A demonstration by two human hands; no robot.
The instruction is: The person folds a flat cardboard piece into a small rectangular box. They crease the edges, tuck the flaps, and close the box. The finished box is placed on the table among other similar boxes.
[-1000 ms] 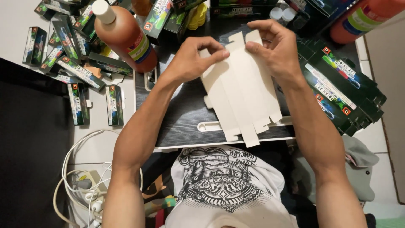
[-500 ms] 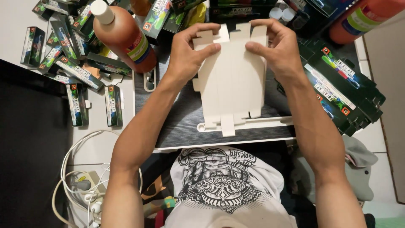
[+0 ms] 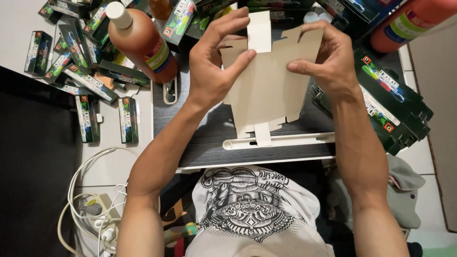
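I hold a flat, unfolded cardboard carton blank (image 3: 269, 90), plain grey-beige side up, over a dark wood-grain board (image 3: 200, 138). My left hand (image 3: 214, 62) grips its left edge, thumb on the face and fingers curled over the top. My right hand (image 3: 328, 62) pinches its right edge. Small flaps stick out at the top and bottom of the blank. The blank stands nearly upright, slightly tilted toward me.
A large orange-brown bottle with a white cap (image 3: 140, 40) lies at the left. Several small dark green printed boxes (image 3: 88, 116) are scattered left; a stack of flat printed blanks (image 3: 395, 112) lies right. White cables and a power strip (image 3: 93, 209) sit on the floor.
The blank has been turned from lying diagonal to upright and lifted farther from me. Both hands shifted up along its side edges.
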